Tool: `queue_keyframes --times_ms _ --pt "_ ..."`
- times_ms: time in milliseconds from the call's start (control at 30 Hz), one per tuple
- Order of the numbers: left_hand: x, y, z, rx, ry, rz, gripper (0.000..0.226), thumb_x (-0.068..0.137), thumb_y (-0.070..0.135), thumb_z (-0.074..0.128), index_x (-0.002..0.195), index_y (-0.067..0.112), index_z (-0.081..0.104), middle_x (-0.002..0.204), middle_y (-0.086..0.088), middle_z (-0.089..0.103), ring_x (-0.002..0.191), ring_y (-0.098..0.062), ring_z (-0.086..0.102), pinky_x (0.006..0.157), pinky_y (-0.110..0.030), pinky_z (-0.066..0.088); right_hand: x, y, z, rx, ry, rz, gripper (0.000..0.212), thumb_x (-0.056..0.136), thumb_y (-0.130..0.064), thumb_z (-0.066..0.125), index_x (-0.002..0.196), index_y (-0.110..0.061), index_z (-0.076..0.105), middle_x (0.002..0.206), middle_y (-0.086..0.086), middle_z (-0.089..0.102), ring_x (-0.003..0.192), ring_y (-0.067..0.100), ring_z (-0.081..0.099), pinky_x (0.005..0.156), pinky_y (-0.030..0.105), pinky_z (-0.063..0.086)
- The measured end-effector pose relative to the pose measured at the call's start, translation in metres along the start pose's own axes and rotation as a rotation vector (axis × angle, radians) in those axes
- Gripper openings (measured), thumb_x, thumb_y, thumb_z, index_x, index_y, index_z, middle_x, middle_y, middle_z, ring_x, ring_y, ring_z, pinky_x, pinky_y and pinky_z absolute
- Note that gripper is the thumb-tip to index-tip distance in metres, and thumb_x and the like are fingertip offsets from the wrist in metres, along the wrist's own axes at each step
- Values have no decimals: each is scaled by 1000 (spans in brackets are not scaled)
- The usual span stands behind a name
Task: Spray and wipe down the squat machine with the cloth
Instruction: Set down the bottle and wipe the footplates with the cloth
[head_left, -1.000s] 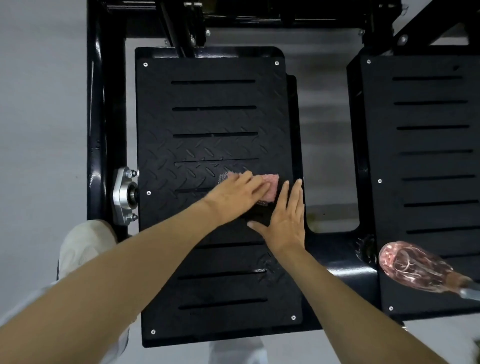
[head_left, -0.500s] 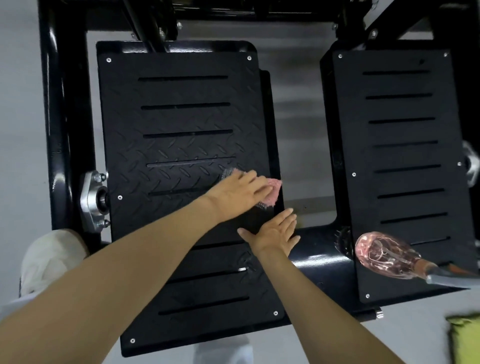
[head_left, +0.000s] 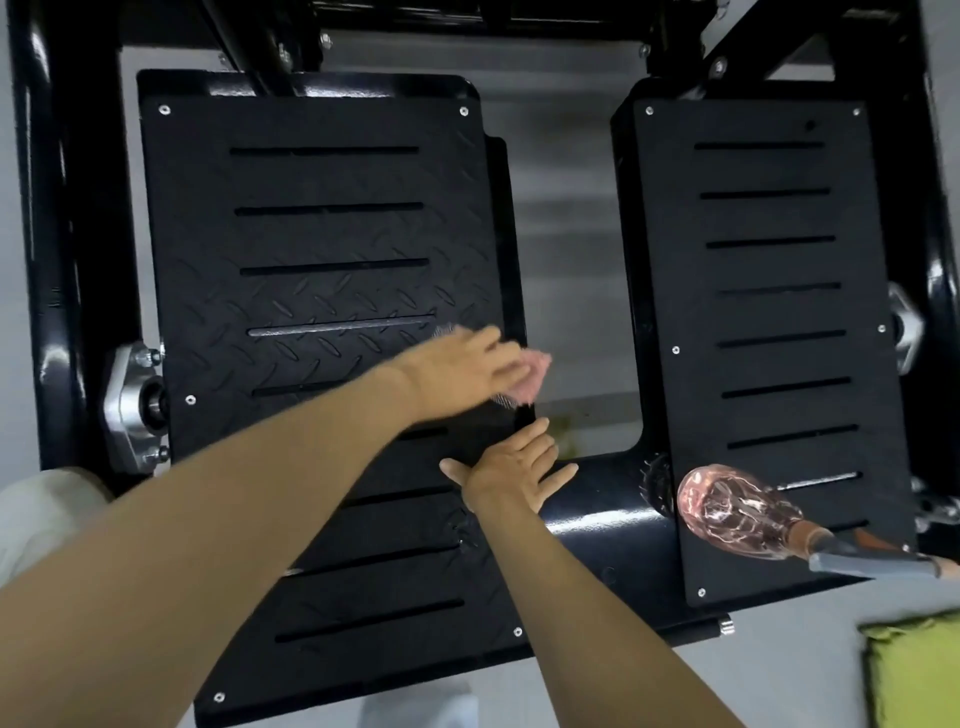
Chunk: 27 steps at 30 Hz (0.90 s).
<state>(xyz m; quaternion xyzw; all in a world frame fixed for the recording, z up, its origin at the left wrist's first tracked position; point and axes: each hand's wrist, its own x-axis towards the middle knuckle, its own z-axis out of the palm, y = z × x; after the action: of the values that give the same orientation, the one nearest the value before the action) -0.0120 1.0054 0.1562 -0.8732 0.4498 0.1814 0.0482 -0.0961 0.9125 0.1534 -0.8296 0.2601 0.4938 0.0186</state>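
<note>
The squat machine has two black slotted foot plates, a left one (head_left: 322, 291) and a right one (head_left: 769, 312), inside a black frame. My left hand (head_left: 467, 371) presses a pink cloth (head_left: 535, 371) flat against the right edge of the left plate, fingers straight; the hand is blurred. My right hand (head_left: 514, 470) lies open just below it, fingers spread, over the plate's edge and the black crossbar (head_left: 597, 519). A clear pink spray bottle (head_left: 737, 512) lies on its side at the lower edge of the right plate.
A silver bearing mount (head_left: 130, 400) sticks out left of the left plate. A yellow-green cloth (head_left: 914, 670) lies on the grey floor at bottom right. A pale shoe or trouser leg (head_left: 47, 514) shows at far left. Grey floor (head_left: 571, 286) shows between the plates.
My left hand has slid the cloth rightward to the plate's right edge. My right hand has slipped down and right onto the crossbar. The view has shifted right, showing more of the right plate.
</note>
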Motion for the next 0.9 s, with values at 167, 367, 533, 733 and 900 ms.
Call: queue_keyframes --times_ms 167,367,533,733,900 --pt "6 -25 -8 -31 -3 -526 75 87 2 53 149 6 11 137 -17 29 118 -32 37 93 -40 43 2 1 -1 22 -39 1 132 77 -67 60 139 4 -32 157 17 -12 147 29 -12 113 52 -13" --pt "-2 38 7 -89 9 -220 70 91 8 50 149 7 12 137 -18 30 113 -33 41 91 -44 46 2 1 2 47 6 -7 132 76 -67 61 141 4 -29 157 17 -6 146 29 -8 114 53 -12" --pt "-29 3 22 52 -5 -257 82 84 4 58 150 9 9 135 -14 28 113 -30 39 94 -44 45 2 2 5 60 23 -2 132 75 -67 62 141 2 -29 157 15 -6 147 27 -8 113 53 -12" --pt "-32 8 10 -163 -54 -678 76 87 3 49 150 11 9 135 -18 25 118 -35 35 93 -43 42 4 1 5 79 3 5 133 74 -66 64 141 1 -30 158 14 -10 147 26 -10 112 54 -13" --pt "-25 52 11 -156 -14 -156 72 89 12 56 148 9 15 138 -15 26 119 -32 36 99 -45 42 3 1 5 75 25 17 133 75 -60 68 142 1 -28 157 13 -6 146 26 -7 113 54 -11"
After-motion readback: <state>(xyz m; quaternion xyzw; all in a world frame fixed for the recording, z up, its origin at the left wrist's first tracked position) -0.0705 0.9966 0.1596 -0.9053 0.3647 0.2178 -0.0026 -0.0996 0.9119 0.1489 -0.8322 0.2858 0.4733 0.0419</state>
